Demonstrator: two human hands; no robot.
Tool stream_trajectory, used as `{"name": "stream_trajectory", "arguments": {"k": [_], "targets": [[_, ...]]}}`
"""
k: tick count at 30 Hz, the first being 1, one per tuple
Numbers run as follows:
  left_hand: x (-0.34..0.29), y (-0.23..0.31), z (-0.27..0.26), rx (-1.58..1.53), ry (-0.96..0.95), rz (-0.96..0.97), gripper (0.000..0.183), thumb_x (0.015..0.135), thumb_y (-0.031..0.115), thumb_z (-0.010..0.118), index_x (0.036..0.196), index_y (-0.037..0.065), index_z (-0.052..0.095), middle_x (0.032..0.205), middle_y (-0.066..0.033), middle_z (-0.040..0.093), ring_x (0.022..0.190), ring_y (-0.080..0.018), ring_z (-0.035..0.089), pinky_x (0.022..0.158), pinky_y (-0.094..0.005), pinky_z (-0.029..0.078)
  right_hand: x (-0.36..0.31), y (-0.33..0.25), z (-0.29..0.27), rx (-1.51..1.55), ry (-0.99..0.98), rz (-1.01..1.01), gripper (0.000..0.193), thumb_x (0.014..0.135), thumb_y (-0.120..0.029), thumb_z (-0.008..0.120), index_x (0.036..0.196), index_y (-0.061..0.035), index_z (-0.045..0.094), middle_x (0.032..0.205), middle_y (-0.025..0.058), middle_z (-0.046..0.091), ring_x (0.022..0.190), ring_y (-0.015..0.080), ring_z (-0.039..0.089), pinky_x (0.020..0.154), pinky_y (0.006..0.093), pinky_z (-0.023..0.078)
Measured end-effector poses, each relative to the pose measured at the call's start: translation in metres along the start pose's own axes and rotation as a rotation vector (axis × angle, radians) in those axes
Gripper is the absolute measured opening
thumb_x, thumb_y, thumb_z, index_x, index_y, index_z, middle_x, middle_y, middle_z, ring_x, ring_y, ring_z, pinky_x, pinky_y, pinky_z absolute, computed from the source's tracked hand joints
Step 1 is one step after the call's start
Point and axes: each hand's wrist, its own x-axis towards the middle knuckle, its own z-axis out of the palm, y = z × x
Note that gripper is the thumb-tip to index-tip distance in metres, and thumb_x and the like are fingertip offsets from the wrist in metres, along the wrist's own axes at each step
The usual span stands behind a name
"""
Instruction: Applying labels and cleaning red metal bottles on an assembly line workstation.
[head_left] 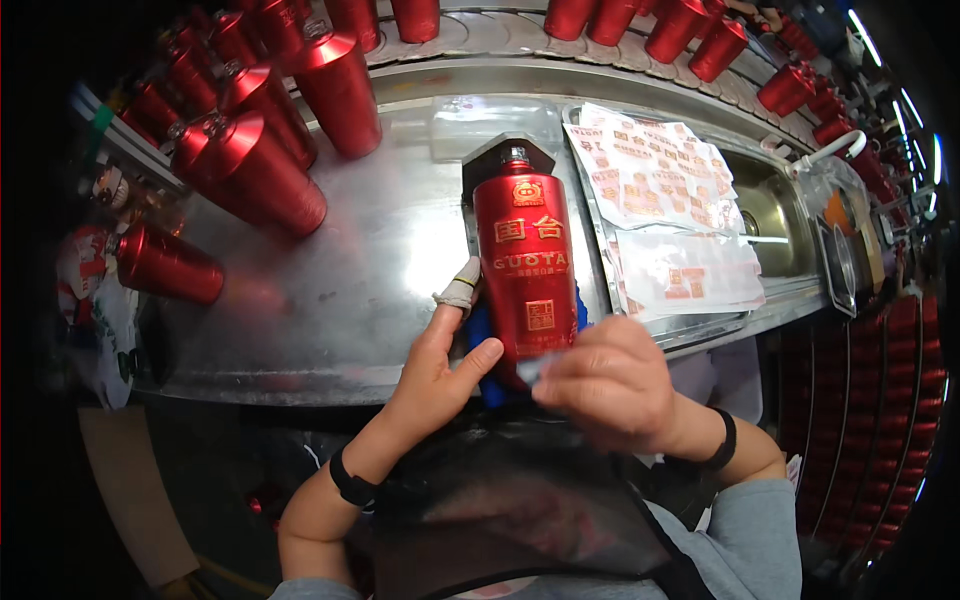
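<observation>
A glossy red bottle point(522, 250) with gold print and a dark neck lies in front of me, its base toward me. My left hand point(440, 350) grips its lower left side, thumb and forefinger touching it; a pale finger cover wraps the forefinger. At the bottle's lower right, my right hand point(610, 385) is closed in a pinch, blurred by motion. A small pale bit point(538, 370) shows at its fingertips, too smeared to name. Blue material point(478, 328) shows under the bottle, and a dark angular support point(480, 158) sits behind its neck.
White sheets with red-gold print point(650, 165) lie right of the bottle, beside a metal sink point(775, 210) with a white tap point(840, 148). Several red bottles point(255, 175) stand at the left of the metal table point(390, 270). More bottles line a conveyor point(500, 35) at the back.
</observation>
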Motion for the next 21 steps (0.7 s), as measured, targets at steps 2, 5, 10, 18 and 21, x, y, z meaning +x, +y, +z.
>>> {"name": "stream_trajectory", "arguments": {"k": [2,5,10,18,21], "targets": [[-0.002,0.002,0.003,-0.045,0.016,-0.007,0.074,0.095,0.013,0.061,0.154,-0.005,0.019,0.155,-0.0184,0.034,0.144,-0.024,0.031,0.117,-0.035,0.024,0.008,0.0,0.001,-0.117,0.017,-0.012,0.023,0.068,-0.009,0.074,0.091,-0.0097,0.072,0.093,0.0038,0.068,0.081,0.0217,0.058,0.07,0.0346,0.045],[-0.002,0.001,0.003,-0.093,0.028,-0.021,0.073,0.096,0.013,0.06,0.154,-0.004,0.02,0.155,-0.0179,0.033,0.144,-0.0237,0.031,0.116,-0.0347,0.024,0.008,-0.002,0.011,-0.033,-0.095,-0.122,0.022,0.067,-0.013,0.07,0.088,-0.009,0.067,0.092,0.0028,0.065,0.083,0.0214,0.06,0.067,0.0355,0.046],[0.0,0.005,0.004,-0.002,0.026,-0.029,0.076,0.095,0.016,0.063,0.154,-0.004,0.019,0.154,-0.0185,0.034,0.142,-0.0235,0.033,0.115,-0.0346,0.027,0.001,0.008,-0.003,-0.054,-0.005,-0.022,0.027,0.066,-0.01,0.074,0.092,-0.009,0.069,0.089,0.0036,0.066,0.079,0.0222,0.061,0.067,0.0364,0.047],[0.003,0.025,0.014,0.099,0.078,0.007,0.074,0.092,0.025,0.068,0.151,0.0,0.032,0.153,-0.022,0.036,0.14,-0.0297,0.038,0.114,-0.0422,0.029,-0.042,0.015,-0.006,0.559,0.324,1.026,0.025,0.085,-0.003,0.073,0.1,-0.0027,0.053,0.089,0.0026,0.062,0.079,0.0056,0.059,0.066,0.0212,0.048],[0.007,0.027,0.004,0.736,0.079,0.369,0.055,0.089,0.031,0.069,0.139,0.012,0.056,0.154,-0.0248,0.033,0.142,-0.0393,0.034,0.113,-0.0555,0.024,-0.041,0.007,-0.006,0.612,0.34,0.905,0.026,0.085,-0.005,0.075,0.099,-0.0028,0.053,0.088,0.0025,0.061,0.079,0.0058,0.058,0.069,0.0212,0.047]]}}
